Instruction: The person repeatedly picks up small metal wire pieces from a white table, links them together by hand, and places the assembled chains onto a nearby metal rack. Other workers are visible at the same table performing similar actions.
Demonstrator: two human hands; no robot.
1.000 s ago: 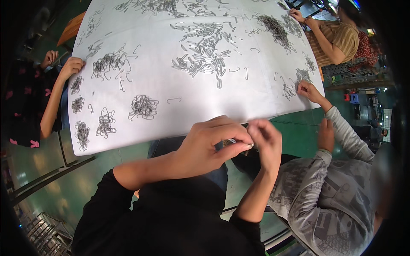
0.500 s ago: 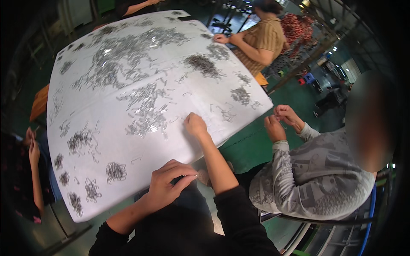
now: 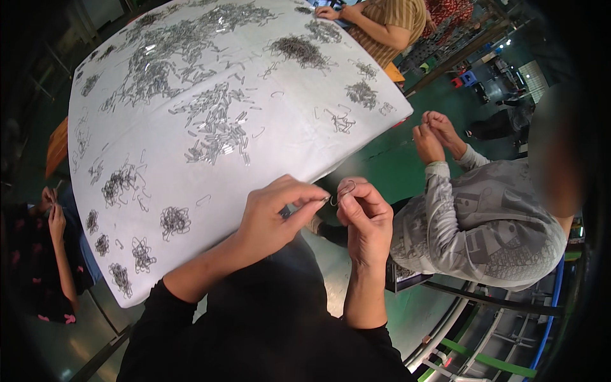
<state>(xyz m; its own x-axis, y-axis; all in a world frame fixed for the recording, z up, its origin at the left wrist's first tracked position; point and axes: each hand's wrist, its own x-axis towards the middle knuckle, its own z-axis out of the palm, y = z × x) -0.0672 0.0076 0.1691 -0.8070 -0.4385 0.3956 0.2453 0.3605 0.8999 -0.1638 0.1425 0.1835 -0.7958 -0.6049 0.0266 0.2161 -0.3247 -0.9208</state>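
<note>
My left hand (image 3: pixel 270 209) is raised off the table's near edge, thumb and forefinger pinched on a small item at their tips, too small to make out. Close to its right, my right hand (image 3: pixel 368 223) holds a thin bent wire hook (image 3: pixel 348 186) between thumb and fingers. The hook's curve faces the left fingertips, with a narrow gap between the hands. Beyond them, a pile of short shiny strips (image 3: pixel 219 137) lies on the white-covered table (image 3: pixel 280 149). A loose bent wire (image 3: pixel 258 132) rests beside that pile.
Tangled clumps of dark wire hooks (image 3: pixel 175 221) lie along the table's left side, with another heap (image 3: pixel 299 51) at the far right. A larger spread of strips (image 3: pixel 172 51) covers the far part. Co-workers handle small pieces at right (image 3: pixel 436 137) and left (image 3: pixel 54 210).
My right hand has come back from the tabletop to my left hand, with a wire hook now visible in it. The left hand has risen in view, still pinched.
</note>
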